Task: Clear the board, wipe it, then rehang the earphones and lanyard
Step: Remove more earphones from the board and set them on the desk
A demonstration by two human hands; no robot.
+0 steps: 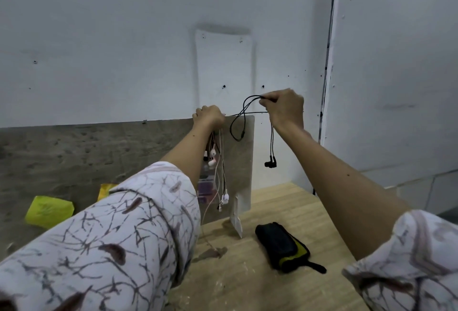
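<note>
Where the pale wooden table (285,211) meets a white wall (124,38), a thin grey board (241,162) stands upright on a small white foot. Table surface: raw wood, dusty, with a dark stain near the board's base. Wall: scattered small holes and a pale rectangular mark above the board; a second white panel (396,63) joins it at the right along a dark seam.

Left hand (209,116): fingers curled over the board's top edge at its left part, gripping there; white and pink earphones (218,174) hang below it down the board's face, their cords reaching the tabletop. A purple card behind them is blurred.

Right hand (285,107): raised just above and right of the board's top corner, fingertips pinched on the cord of the black earphones (270,163). One loop of that cord droops across the board's upper face; the two buds dangle clear of the board's right edge, in the air.

Black pouch (282,246) with yellow-green trim: flat on the table, near the board's foot, apart from it.

Yellow-green cloth (49,211): at far left.

Table right of the pouch: open.
</note>
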